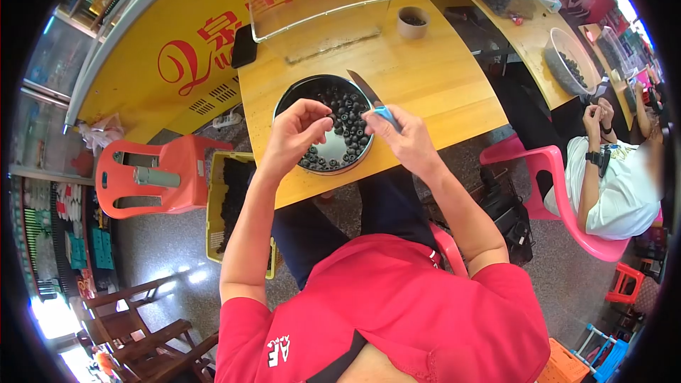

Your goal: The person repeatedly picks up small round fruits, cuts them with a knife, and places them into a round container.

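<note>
A round pan (328,169) on the wooden table holds many small dark round pieces (352,112), with part of its pale bottom showing. Over the pan's left side is my left hand (299,131), thumb and fingertips drawn together; what they hold, if anything, is too small to name. My right hand (406,140) is wrapped round the blue handle of a knife (364,86) at the pan's right edge. The blade points up and to the left, away from me.
Beyond the pan stand a clear plastic bin (323,25), a small cup (412,23) and a black phone (244,46). A yellow crate (216,223) is on the floor at left. Another person (617,177) sits at right near a bowl (567,64).
</note>
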A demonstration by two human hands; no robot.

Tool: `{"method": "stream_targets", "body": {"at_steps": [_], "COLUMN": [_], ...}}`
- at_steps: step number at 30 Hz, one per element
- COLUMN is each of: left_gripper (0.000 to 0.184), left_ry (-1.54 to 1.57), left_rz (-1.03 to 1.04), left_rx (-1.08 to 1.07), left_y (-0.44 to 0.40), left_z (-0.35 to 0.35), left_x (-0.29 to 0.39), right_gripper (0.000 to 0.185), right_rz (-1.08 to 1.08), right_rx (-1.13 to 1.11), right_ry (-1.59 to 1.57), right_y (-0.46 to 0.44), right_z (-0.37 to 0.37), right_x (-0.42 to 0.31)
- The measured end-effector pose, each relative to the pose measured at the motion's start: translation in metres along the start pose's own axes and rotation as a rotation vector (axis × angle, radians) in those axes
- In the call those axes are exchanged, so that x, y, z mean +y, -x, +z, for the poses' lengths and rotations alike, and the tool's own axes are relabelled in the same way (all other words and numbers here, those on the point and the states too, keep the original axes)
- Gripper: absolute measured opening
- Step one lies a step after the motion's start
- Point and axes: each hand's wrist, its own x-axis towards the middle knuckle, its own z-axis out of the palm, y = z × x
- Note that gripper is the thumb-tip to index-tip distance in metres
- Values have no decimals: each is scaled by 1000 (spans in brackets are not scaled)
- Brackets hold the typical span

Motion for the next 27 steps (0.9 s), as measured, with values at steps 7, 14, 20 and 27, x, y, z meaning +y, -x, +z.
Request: {"method": "stream_targets", "body": {"at_steps": [7, 14, 20, 27], "left_gripper": [19, 20, 16, 17], "left_ry": [1, -5, -170, -321], "left_rz": [131, 277, 401, 449], "left_rx": [-13, 219, 405, 424], "left_y": [31, 40, 44, 47], "left_z": [13, 27, 37, 38], "left_x": [19, 11, 6, 11], "right_gripper": [25, 21, 20, 19], "right_rz": [220, 208, 174, 200], "right_rx": [-193, -207, -183, -169], "right_ry": [-370, -490, -517, -459], "right_y": [-6, -3, -1, -2], "right_z": [32, 36, 40, 39], "right_x": [-16, -26, -26, -29]}}
